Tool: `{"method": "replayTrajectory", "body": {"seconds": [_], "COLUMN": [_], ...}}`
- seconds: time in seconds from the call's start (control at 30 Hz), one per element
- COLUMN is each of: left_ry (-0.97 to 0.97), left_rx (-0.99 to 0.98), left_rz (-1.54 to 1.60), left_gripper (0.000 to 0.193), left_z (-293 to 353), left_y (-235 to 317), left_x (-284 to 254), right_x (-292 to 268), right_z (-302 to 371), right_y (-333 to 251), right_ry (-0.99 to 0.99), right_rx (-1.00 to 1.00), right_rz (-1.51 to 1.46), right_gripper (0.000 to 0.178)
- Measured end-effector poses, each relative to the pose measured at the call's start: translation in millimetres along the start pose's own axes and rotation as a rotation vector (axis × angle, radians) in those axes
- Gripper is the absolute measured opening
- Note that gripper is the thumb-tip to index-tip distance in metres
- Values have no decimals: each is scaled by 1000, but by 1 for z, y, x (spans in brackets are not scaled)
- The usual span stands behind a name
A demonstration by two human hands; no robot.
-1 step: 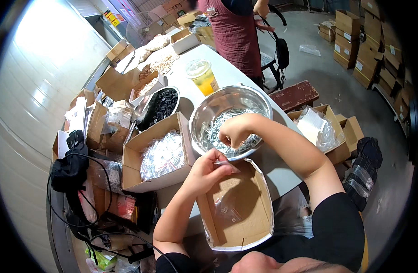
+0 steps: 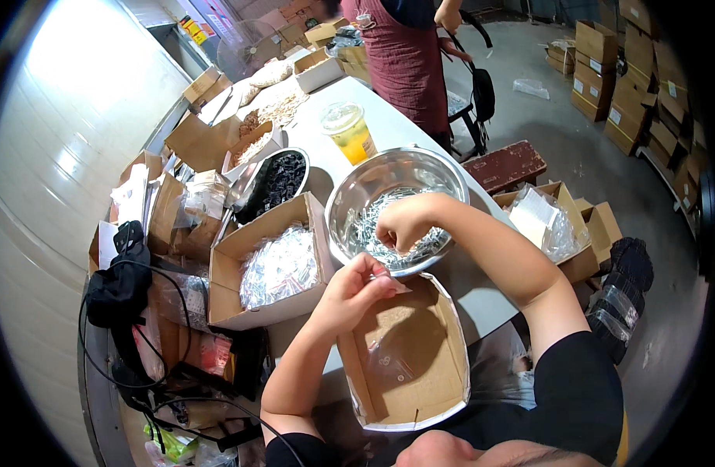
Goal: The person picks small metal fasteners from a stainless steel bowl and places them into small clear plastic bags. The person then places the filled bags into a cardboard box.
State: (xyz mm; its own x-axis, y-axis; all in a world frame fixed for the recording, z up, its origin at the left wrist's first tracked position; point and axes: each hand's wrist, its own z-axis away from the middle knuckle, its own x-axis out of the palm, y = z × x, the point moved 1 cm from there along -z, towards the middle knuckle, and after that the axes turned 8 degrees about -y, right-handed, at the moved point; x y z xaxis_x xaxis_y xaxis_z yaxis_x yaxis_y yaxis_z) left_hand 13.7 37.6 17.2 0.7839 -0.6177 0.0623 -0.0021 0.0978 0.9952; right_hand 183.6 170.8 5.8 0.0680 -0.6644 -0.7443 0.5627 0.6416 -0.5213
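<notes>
The right hand (image 2: 400,224) dips, fingers pinched, into the steel bowl (image 2: 350,194) of small metal parts on the desk (image 2: 389,124), while the left hand (image 2: 356,289) pinches a small clear bag (image 2: 395,285) open just above the empty carton (image 2: 408,354), seemingly for filling.

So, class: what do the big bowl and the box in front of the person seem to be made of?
Bowl: likely polished steel, judging by its bright, mirror-like silver wall.
Box: brown corrugated cardboard, matte, with pale cut edges and folded flaps; its outside looks white.
</notes>
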Motion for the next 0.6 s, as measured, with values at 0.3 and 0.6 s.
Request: {"method": "replayTrajectory", "body": {"seconds": [0.3,0.6], "left_ry": [210,252], "left_rx": [256,200], "left_rz": [-333,-189], "left_gripper": [11,10], "left_z": [4,8], "left_y": [-16,-26], "left_x": [-10,-9], "right_x": [-23,-28], "right_z": [30,32], "right_y": [-6,-8], "right_ry": [-7,40], "right_rx": [-58,-69], "right_rz": [-369,-514], "right_gripper": [19,20]}}
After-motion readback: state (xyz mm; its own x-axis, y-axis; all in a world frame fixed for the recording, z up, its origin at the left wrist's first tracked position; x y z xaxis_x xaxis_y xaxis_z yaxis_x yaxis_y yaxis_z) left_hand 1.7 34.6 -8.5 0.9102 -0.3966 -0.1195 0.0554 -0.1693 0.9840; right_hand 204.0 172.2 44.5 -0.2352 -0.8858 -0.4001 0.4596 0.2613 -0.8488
